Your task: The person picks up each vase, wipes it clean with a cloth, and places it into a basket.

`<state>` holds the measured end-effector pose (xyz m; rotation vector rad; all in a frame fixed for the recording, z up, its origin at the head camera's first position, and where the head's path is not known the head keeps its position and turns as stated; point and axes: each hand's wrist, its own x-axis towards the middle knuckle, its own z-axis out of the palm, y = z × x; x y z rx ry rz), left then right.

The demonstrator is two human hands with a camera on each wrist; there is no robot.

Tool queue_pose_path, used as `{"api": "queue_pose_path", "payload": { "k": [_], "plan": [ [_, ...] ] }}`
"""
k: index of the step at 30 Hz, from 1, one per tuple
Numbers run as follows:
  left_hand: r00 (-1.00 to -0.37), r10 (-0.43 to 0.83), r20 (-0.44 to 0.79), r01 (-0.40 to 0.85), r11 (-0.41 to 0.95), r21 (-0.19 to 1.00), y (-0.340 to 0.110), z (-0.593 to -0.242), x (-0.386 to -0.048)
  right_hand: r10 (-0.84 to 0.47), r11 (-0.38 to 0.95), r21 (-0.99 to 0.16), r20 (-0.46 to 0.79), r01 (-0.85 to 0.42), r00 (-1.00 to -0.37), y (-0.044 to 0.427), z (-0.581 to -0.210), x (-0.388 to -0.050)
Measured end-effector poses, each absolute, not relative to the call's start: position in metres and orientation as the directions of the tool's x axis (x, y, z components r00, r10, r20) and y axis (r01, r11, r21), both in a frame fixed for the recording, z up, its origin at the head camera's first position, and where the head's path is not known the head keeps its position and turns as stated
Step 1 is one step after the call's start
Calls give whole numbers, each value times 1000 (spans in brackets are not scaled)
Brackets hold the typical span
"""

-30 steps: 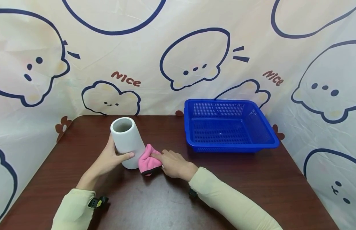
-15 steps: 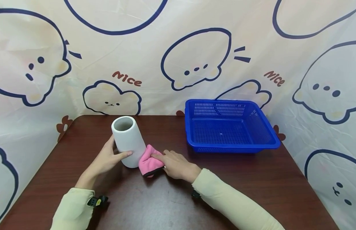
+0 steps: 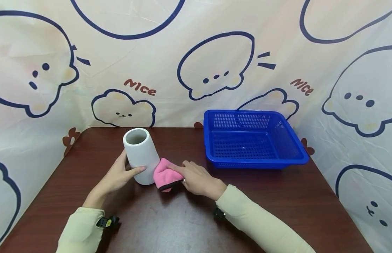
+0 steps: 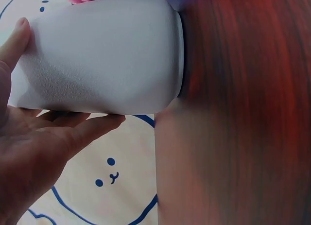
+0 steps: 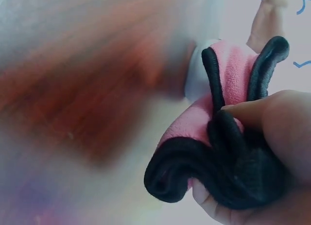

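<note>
A white vase (image 3: pixel 142 154) with a wide round mouth stands upright on the table, narrower at the top. Its left side is gripped by my left hand (image 3: pixel 115 175), the thumb across the front and the other fingers behind; the left wrist view has this hand (image 4: pixel 39 142) on the vase's matte side (image 4: pixel 102 55). My right hand (image 3: pixel 197 178) holds a bunched pink cloth (image 3: pixel 166 175) with black edging against the vase's lower right side. From the right wrist, the cloth (image 5: pixel 233 74) is folded between thumb and fingers, and the vase is mostly behind it.
A blue plastic basket (image 3: pixel 257 161) with perforated walls stands at the back right of the dark brown wooden table (image 3: pixel 183 225). Printed fabric (image 3: pixel 170 105) with cartoon figures hangs behind and at both sides of the table.
My right hand and the pink cloth have moved slightly to the right along the vase's lower side. The left hand and the vase look almost unmoved.
</note>
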<state>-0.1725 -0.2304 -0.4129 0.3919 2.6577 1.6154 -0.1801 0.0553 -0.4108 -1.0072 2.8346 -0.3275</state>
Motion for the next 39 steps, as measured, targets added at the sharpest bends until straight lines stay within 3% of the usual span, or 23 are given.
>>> {"api": "queue_pose_path", "payload": {
  "k": [10,26,39],
  "plan": [
    [-967,222,125,212,431,877,-230,-413,-174,-612,755,-291,9,-588,-791,66,-382,-185],
    [-968,224,109,198,429,881,-231,-413,-175,-548,723,-384,188,-574,-815,58,-343,-188],
    [-965,234,116,209,422,882,-231,-414,-174,-564,744,-361,113,-562,-818,39,-347,-192]
  ]
}}
